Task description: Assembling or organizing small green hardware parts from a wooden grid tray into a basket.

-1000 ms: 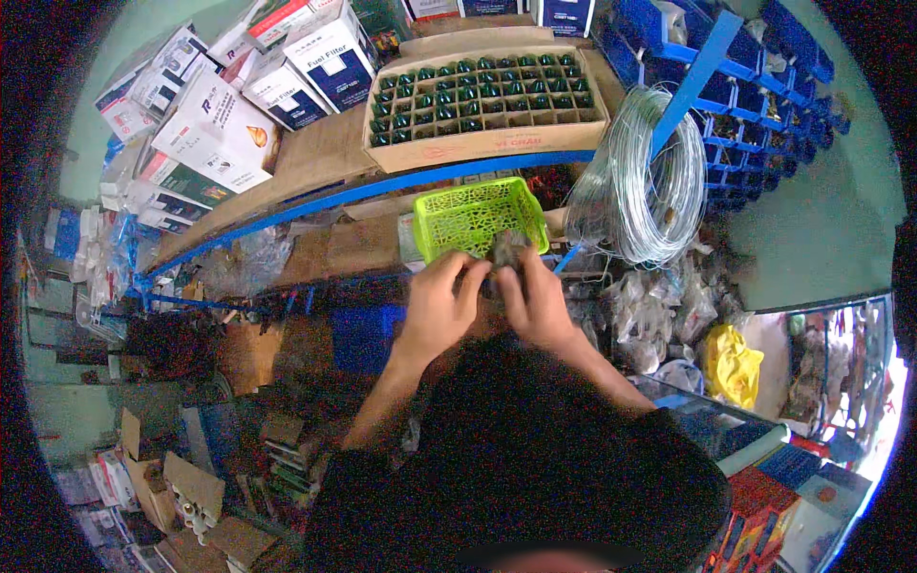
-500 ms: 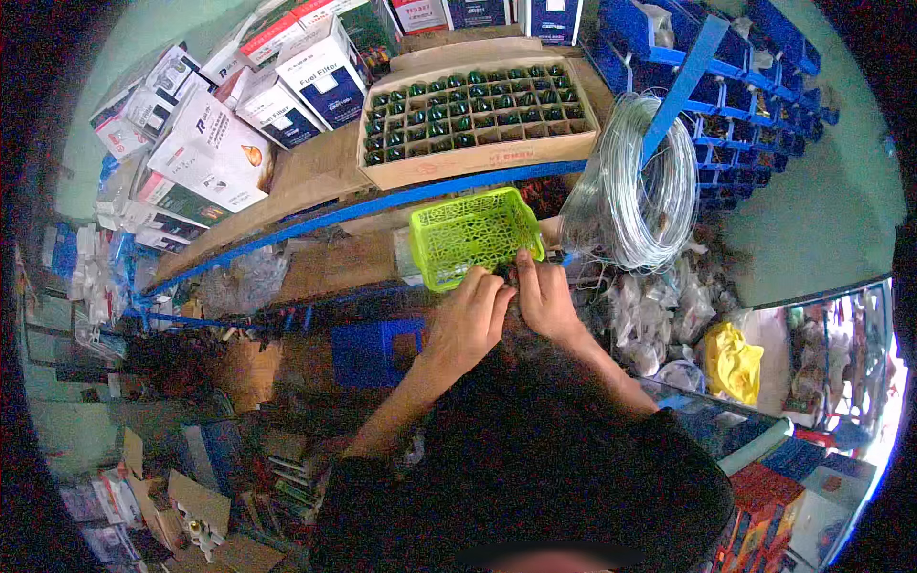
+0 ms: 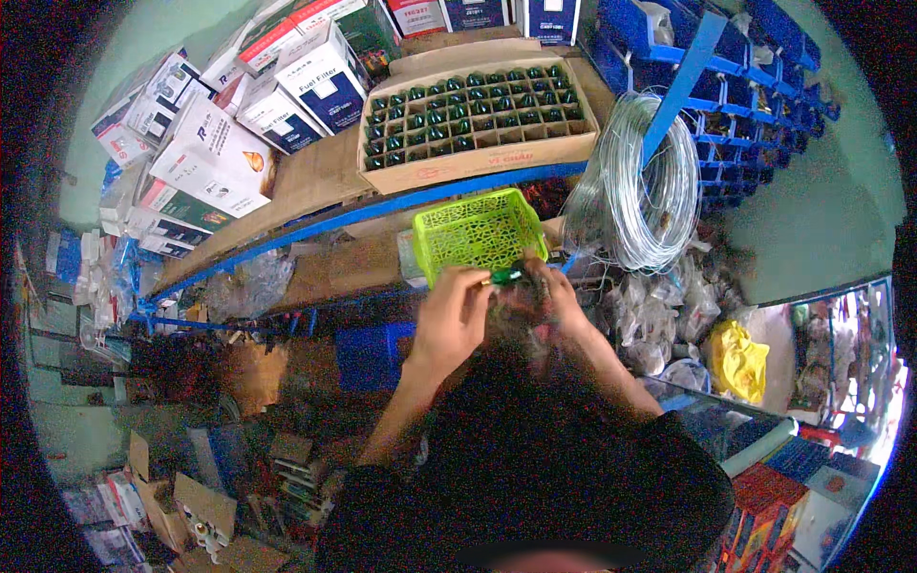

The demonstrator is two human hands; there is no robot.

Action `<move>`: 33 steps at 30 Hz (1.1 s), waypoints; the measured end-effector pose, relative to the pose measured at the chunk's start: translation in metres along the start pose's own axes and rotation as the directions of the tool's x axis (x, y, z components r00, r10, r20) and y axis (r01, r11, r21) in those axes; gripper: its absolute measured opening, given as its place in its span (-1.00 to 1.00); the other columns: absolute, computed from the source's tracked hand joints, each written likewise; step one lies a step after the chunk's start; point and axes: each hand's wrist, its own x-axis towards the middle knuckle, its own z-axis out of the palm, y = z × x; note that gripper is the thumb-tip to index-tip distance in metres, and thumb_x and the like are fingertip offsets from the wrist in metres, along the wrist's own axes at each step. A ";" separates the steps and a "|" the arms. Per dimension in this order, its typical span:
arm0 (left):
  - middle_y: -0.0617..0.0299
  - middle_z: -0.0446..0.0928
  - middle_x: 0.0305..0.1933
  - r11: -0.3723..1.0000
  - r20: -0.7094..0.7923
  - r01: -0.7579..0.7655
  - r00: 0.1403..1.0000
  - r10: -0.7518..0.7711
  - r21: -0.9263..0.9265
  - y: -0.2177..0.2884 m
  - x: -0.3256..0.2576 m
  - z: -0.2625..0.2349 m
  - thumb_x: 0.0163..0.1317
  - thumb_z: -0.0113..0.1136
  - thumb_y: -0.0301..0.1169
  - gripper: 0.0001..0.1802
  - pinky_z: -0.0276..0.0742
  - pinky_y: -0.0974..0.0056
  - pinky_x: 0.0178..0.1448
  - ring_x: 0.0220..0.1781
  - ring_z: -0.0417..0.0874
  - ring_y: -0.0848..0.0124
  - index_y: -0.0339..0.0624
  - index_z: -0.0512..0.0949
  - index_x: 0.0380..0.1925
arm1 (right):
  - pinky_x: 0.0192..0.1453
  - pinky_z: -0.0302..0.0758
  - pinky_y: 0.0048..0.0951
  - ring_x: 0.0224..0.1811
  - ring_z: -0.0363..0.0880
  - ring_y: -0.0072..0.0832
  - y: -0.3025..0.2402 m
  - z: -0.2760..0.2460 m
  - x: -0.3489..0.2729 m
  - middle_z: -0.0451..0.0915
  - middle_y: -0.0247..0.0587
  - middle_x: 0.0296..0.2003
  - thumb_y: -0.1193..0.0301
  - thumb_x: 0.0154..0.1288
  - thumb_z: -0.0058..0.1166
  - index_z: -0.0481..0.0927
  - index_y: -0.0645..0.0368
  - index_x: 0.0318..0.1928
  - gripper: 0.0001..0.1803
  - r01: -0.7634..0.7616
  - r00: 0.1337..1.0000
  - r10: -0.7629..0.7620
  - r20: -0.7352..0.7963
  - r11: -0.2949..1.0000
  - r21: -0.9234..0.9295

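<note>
In front of me, my left hand (image 3: pixel 453 310) pinches a small dark-green glassy bulb (image 3: pixel 506 276) between thumb and fingertips, its yellowish end toward those fingers. My right hand (image 3: pixel 557 296) is curled close by at the bulb's other end. Dark shadow and blur cover its fingertips, so what they hold is hidden. Just beyond both hands sits a lime-green plastic basket (image 3: pixel 421 246) with openwork walls, and its visible floor is bare. Farther back, a cardboard box (image 3: pixel 449 172) with a grid of dividers stands on the shelf. Most cells hold similar dark-green pieces, and some in the front row have none.
Filter boxes (image 3: pixel 320 81) crowd the shelf (image 3: pixel 296 191) at left, behind its blue front edge. A coil of silver wire (image 3: pixel 659 191) hangs at right on a blue bar (image 3: pixel 683 91). Blue parts bins (image 3: pixel 731 124) rise behind it, with plastic bags and a yellow bag (image 3: pixel 737 363) below.
My hands have drawn slightly apart, the left one shifting left. The green bulb now shows between them. The right fingers have curled in from a more extended pose.
</note>
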 end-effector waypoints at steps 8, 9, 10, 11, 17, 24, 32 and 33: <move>0.17 0.55 -0.36 0.885 0.161 0.378 0.924 -0.346 -0.271 -0.005 -0.010 -0.002 0.48 0.15 -0.38 -0.82 0.46 0.31 -0.27 -0.37 0.50 0.53 -0.30 0.54 -0.12 | -0.09 0.55 -0.24 -0.21 0.60 -0.24 -0.050 0.019 -0.007 0.58 -0.08 -0.16 0.43 0.44 0.09 0.53 0.23 0.06 -0.75 0.553 0.824 -0.566 0.024 0.795 -0.249; 0.20 0.54 -0.37 0.861 0.155 0.337 0.941 -0.300 -0.381 -0.004 -0.010 0.004 0.49 0.12 -0.38 -0.81 0.46 0.30 -0.25 -0.34 0.49 0.53 -0.31 0.54 -0.11 | -0.10 0.58 -0.21 -0.22 0.62 -0.13 -0.058 0.015 0.001 0.58 -0.04 -0.13 0.46 0.35 0.19 0.54 0.22 0.05 -0.71 0.741 0.655 -0.729 0.198 0.568 -0.360; 0.20 0.56 -0.31 0.939 -0.040 0.112 0.990 -0.132 -0.327 0.010 -0.003 0.008 0.51 0.07 -0.38 -0.79 0.47 0.29 -0.17 -0.27 0.50 0.50 -0.31 0.54 -0.05 | -0.23 0.63 -0.16 -0.27 0.63 -0.03 -0.065 0.014 0.003 0.57 0.03 -0.10 0.47 0.20 0.29 0.55 0.19 0.06 -0.60 0.809 0.564 -0.752 0.341 0.422 -0.408; 0.20 0.56 -0.31 0.940 -0.042 0.113 0.990 -0.133 -0.322 0.004 -0.010 0.008 0.51 0.07 -0.38 -0.79 0.47 0.29 -0.17 -0.27 0.50 0.50 -0.31 0.54 -0.05 | -0.23 0.63 -0.16 -0.27 0.63 -0.03 -0.064 0.013 0.003 0.57 0.03 -0.10 0.47 0.20 0.29 0.55 0.19 0.06 -0.60 0.811 0.563 -0.753 0.341 0.423 -0.404; -0.03 0.63 -0.02 0.967 0.026 0.123 0.992 -0.120 -0.224 0.002 -0.014 0.016 0.51 0.10 -0.40 -0.69 0.62 0.16 -0.03 -0.07 0.69 0.18 -0.36 0.49 0.13 | -0.39 0.53 -0.10 -0.39 0.63 -0.01 -0.045 0.013 0.006 0.61 0.08 -0.26 0.48 0.29 0.19 0.55 0.24 -0.22 -0.88 0.686 0.698 -0.662 0.275 0.506 -0.524; -0.17 0.61 -0.08 0.997 -0.038 0.072 0.997 -0.072 0.007 0.010 -0.022 0.018 0.36 0.21 -0.51 -0.79 0.58 0.02 0.00 -0.07 0.66 -0.14 -0.35 0.56 -0.04 | -0.46 0.47 -0.05 -0.50 0.57 0.11 -0.070 0.026 0.000 0.49 0.10 -0.60 0.44 0.48 0.05 0.43 0.24 -0.38 -0.76 0.473 0.856 -0.515 0.032 0.757 -0.451; -0.10 0.58 -0.12 1.000 -0.035 -0.002 0.999 0.003 0.028 0.008 -0.021 0.016 0.26 0.29 -0.61 -0.77 0.60 0.07 -0.05 -0.11 0.66 -0.09 -0.33 0.54 -0.09 | -0.52 0.28 -0.22 -0.67 0.31 -0.34 -0.057 0.023 0.007 0.43 0.03 -0.66 0.35 0.62 -0.09 0.51 0.38 -0.42 -0.58 0.387 0.902 -0.430 -0.047 0.851 -0.355; -0.09 0.59 -0.12 0.999 -0.034 -0.004 0.999 0.005 0.036 0.008 -0.022 0.015 0.26 0.29 -0.62 -0.76 0.60 0.08 -0.04 -0.11 0.66 -0.07 -0.32 0.54 -0.08 | -0.52 0.28 -0.22 -0.67 0.31 -0.34 -0.058 0.022 0.007 0.43 0.03 -0.66 0.35 0.62 -0.09 0.51 0.38 -0.42 -0.58 0.386 0.902 -0.428 -0.046 0.851 -0.356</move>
